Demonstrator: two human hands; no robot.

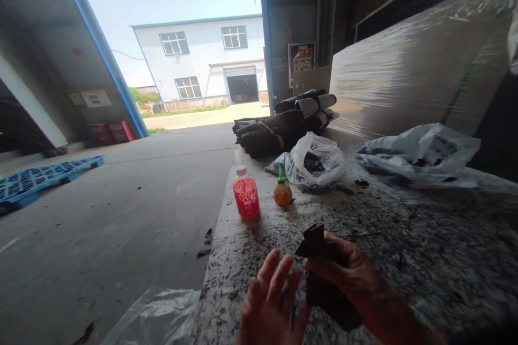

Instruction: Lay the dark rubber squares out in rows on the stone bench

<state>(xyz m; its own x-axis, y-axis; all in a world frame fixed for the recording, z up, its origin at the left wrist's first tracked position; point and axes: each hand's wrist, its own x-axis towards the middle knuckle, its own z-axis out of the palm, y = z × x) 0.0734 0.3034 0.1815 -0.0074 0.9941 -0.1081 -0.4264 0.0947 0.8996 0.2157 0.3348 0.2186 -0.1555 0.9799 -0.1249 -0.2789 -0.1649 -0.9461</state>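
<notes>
Our right hand (343,269) pinches a flat, dark, notched sheet (313,242); our left hand (271,307) is spread, empty. 2 bottles (246,193) ahead, table (424,248) edge just left.

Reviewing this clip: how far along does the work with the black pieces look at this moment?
Done: a tied bundle of black rolls lies at the far end of the speckled table, and scraps litter its surface. In hand: the right hand has a grip on a dark flat piece, while the left hand is open beside it. Left: cannot tell; plastic bags hold more dark material.
</notes>
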